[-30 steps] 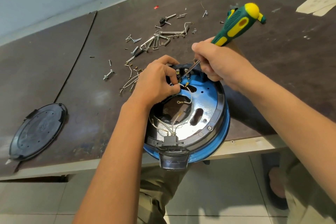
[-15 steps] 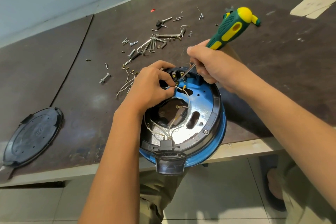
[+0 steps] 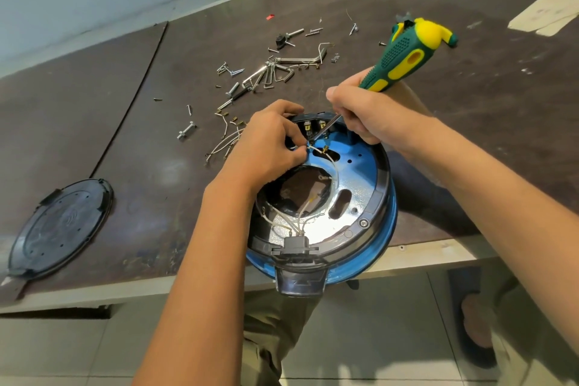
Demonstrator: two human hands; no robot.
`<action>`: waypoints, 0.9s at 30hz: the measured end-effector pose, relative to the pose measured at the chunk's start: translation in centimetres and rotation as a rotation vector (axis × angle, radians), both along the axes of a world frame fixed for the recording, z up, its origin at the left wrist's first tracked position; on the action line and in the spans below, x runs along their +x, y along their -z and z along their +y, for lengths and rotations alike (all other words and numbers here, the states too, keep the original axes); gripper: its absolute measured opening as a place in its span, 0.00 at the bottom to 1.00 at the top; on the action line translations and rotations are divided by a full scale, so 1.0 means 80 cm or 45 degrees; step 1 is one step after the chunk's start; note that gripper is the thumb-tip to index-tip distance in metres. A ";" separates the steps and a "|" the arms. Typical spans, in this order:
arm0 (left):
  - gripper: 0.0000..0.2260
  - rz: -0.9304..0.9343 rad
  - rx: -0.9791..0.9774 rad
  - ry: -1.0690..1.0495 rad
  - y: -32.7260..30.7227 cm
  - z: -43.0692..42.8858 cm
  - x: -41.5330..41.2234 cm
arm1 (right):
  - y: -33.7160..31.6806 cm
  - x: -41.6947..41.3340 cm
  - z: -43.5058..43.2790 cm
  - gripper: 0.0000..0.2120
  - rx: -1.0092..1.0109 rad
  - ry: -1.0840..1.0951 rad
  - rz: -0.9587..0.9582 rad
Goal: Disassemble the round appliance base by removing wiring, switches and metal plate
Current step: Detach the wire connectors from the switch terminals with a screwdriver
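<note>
The round appliance base (image 3: 380, 219), blue outside with a black rim, lies open side up at the table's front edge. Inside it shines the metal plate (image 3: 354, 188) with a big centre hole and white wires (image 3: 332, 163) running to a black connector (image 3: 296, 244) at the near rim. My left hand (image 3: 266, 150) pinches a white wire end near the terminals at the far rim. My right hand (image 3: 366, 116) grips a green and yellow screwdriver (image 3: 404, 59), its tip pointing at those terminals.
Loose screws, clips and bent metal pieces (image 3: 269, 72) and removed wires (image 3: 225, 144) are scattered on the dark table behind the base. A black round cover (image 3: 59, 226) lies at the left front. The table edge (image 3: 432, 254) runs under the base, which overhangs it.
Both hands stay at the far-rim terminals. The screwdriver has tilted a little and the head camera has shifted slightly; the base has not moved.
</note>
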State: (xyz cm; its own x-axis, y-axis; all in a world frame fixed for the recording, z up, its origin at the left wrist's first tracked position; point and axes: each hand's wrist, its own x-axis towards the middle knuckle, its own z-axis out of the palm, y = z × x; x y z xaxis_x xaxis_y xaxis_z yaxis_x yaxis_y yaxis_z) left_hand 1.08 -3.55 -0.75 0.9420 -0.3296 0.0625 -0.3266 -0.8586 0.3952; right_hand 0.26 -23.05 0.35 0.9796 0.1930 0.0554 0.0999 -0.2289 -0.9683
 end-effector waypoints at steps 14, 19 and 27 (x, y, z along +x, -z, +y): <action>0.04 -0.107 0.050 -0.131 0.006 0.012 -0.008 | 0.012 -0.001 0.003 0.21 -0.048 -0.208 -0.335; 0.06 -0.099 0.144 -0.103 0.008 0.007 -0.012 | 0.017 0.000 0.001 0.22 -0.090 -0.314 -0.431; 0.04 -0.076 0.146 -0.089 0.010 0.012 -0.002 | 0.020 0.008 -0.004 0.19 -0.160 -0.380 -0.457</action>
